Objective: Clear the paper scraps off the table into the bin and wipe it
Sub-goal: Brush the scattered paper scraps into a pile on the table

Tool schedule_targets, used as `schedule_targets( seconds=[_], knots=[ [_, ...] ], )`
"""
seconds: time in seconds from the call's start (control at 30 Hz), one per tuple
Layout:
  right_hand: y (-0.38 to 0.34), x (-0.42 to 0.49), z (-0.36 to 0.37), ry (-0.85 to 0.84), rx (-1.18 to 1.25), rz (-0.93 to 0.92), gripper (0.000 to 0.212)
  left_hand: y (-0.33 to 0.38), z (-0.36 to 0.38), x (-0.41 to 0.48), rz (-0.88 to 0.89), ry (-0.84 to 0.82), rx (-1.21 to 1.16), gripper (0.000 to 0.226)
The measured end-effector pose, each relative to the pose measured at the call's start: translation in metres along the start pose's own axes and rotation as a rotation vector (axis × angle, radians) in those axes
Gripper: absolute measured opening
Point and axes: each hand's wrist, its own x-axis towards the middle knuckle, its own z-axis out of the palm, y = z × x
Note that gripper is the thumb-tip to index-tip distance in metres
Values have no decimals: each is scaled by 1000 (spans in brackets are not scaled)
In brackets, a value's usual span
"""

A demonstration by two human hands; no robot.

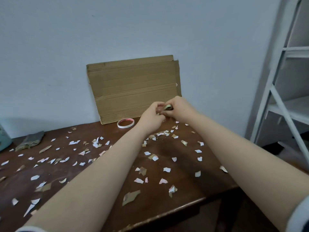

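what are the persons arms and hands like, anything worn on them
Both forearms are bare. No gloves, watch, ring or bracelet shows on the left hand or the right hand. A pale, whitish sleeve edge shows at the bottom of the view on each side: the left sleeve and the right sleeve.

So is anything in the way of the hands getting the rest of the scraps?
Nothing visible does. The left hand and right hand hover right over loose scraps on the table. The tape sits off to the side. No bin shows.
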Motion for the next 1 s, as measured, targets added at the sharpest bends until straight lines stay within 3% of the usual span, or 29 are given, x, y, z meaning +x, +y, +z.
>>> schedule_targets(
  seconds=[0.2, 0.4, 0.57, 0.73, 0.87, 1.0],
  knots=[
    [29, 9, -17, -60, 86, -66, 13, 1, 17, 21, -62, -3, -155, 35],
    [58, 43, -13, -19, 194, -42, 9, -9, 30, 62, -126, -22, -397, 30],
    [87, 77, -7, 2, 10, 10, 17, -21, 40, 98, -136, -20, -280, 46],
    [113, 98, 0, 55, -177, 103, 24, -30, 47, 117, -130, 10, -222, 41],
    [126, 99, 15, -5, -290, 198, 26, -36, 51, 117, -138, 13, -209, 36],
    [119, 80, 25, -96, -309, 152, 26, -38, 52, 112, -141, 29, -197, 33]
  ],
)
